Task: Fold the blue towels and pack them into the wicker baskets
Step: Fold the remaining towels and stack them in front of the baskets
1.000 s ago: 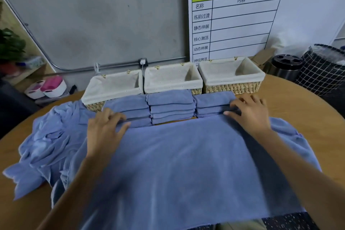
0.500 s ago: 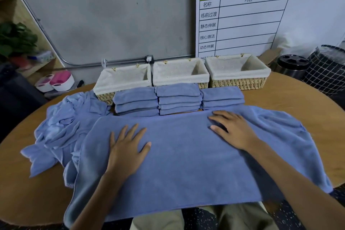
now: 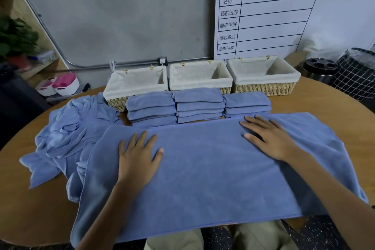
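Two flat hands (image 3: 138,160) on one spread towel (image 3: 203,178); three baskets (image 3: 199,76).

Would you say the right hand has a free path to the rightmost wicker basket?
Probably yes: the right hand lies flat on the spread towel, and only a low stack of folded towels sits before the rightmost wicker basket.

Grey wall (image 3: 121,16) (scuffed), wooden table (image 3: 30,209)

Folded stacks (image 3: 197,106) lie between baskets (image 3: 199,76) behind and spread towel (image 3: 203,172).
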The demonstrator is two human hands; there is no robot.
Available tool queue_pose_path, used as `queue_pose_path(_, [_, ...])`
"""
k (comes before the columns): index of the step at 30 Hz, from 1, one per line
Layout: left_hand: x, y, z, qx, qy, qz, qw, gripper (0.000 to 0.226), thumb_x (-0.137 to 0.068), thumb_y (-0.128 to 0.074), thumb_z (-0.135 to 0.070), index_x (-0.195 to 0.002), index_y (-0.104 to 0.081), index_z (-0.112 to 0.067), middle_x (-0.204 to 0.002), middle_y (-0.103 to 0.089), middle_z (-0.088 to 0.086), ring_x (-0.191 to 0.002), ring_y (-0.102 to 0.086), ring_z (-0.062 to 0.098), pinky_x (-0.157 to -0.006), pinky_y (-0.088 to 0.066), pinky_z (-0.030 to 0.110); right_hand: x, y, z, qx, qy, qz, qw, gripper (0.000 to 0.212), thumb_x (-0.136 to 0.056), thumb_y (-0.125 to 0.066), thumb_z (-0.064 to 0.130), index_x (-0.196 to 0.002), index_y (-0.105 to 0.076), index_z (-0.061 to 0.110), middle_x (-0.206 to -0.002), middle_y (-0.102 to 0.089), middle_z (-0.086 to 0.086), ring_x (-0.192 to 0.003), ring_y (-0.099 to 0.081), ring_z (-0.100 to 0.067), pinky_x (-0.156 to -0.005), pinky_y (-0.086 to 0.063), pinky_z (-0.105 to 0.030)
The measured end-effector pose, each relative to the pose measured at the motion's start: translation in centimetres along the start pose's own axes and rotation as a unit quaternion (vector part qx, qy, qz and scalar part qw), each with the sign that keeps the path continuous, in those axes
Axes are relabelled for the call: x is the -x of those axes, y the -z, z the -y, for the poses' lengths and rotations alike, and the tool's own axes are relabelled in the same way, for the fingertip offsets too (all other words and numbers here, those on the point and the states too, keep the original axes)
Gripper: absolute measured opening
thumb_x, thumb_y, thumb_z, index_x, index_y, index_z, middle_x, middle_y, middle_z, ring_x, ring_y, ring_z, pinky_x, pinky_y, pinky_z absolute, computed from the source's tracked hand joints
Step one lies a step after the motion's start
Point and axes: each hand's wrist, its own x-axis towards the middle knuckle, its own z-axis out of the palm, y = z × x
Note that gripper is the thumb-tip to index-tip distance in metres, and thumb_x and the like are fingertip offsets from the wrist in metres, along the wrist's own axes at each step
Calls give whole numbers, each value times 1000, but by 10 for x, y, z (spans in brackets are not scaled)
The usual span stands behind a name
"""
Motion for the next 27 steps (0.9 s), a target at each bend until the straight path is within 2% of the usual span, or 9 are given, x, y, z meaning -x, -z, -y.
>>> queue_pose_path(3, [1, 5, -8, 14, -13, -30, 999, 66, -89, -30, -62, -133, -63, -25, -144, -55, 7, -131, -52, 35, -101, -38, 66, -1, 1, -2, 1, 3, 2, 1000, 78, -85, -4, 77, -151, -29, 45, -161, -19, 21, -152, -14, -9, -122, -13, -42])
queue_pose_path(6, [2, 7, -28, 86, -63, -47, 993, 68, -91, -31, -61, -140, -57, -22, -152, -47, 8, -137, -47, 33, -108, -37, 61, 0, 2, -1, -3, 7, -35, 999, 75, -89, -12, 74, -149, -41, 39, -158, -32, 17, -149, -25, -13, -119, -20, -41])
queue_pose_path(8, [2, 7, -45, 115, -70, 1, 991, 79, -87, -15, -68, -151, -42, -29, -163, -28, 3, -149, -27, 27, -119, -22, 55, 2, 3, 2, -14, 5, -60, 998, 73, -92, -16, 73, -146, -47, 35, -155, -39, 14, -147, -32, -16, -116, -26, -42])
queue_pose_path(11, [0, 4, -56, 70, -60, 65, 994, 92, -77, 6, -71, -158, -21, -36, -168, -6, -4, -154, -5, 21, -122, -1, 51, 5, 1, 3, -16, -10, -32, 999, 76, -90, -12, 76, -148, -43, 38, -158, -32, 16, -149, -24, -13, -118, -21, -40])
queue_pose_path(14, [0, 12, -51, 94, -72, 31, 993, 84, -85, -7, -68, -152, -40, -29, -163, -28, 2, -149, -26, 25, -120, -18, 50, 7, 2, -3, -12, -8, -19, 1000, 81, -85, -7, 78, -150, -38, 41, -160, -28, 17, -150, -20, -11, -121, -18, -41])
queue_pose_path(16, [-3, 17, -40, 145, -78, -40, 986, 69, -93, -25, -58, -136, -61, -18, -144, -55, 6, -129, -53, 31, -107, -43, 47, 7, 5, -10, -11, -10, -22, 1000, 81, -85, -7, 79, -149, -38, 41, -159, -28, 17, -150, -21, -11, -120, -18, -40])
queue_pose_path(18, [-10, 24, -19, 132, -65, -100, 984, 56, -94, -35, -47, -123, -68, -13, -126, -65, 6, -108, -64, 34, -91, -53, 46, 9, 5, -16, -14, -10, -24, 1000, 80, -85, -9, 79, -149, -40, 42, -159, -30, 17, -149, -23, -11, -120, -20, -40])
queue_pose_path(22, [-29, 43, 35, 47, 40, -82, 995, 37, -97, -55, -31, -128, -63, -13, -126, -61, 12, -107, -57, 39, -87, -48, 51, 9, 6, -16, -16, -5, -16, 1000, 77, -87, -11, 78, -149, -40, 42, -159, -30, 17, -149, -23, -11, -119, -20, -40])
queue_pose_path(27, [-39, 42, 70, 7, 84, -7, 996, 45, -98, -53, -43, -136, -57, -20, -132, -59, 12, -119, -54, 38, -95, -42, 52, 10, 7, -15, -11, -8, -18, 1000, 77, -87, -11, 78, -148, -40, 41, -159, -30, 17, -149, -23, -10, -119, -20, -39])
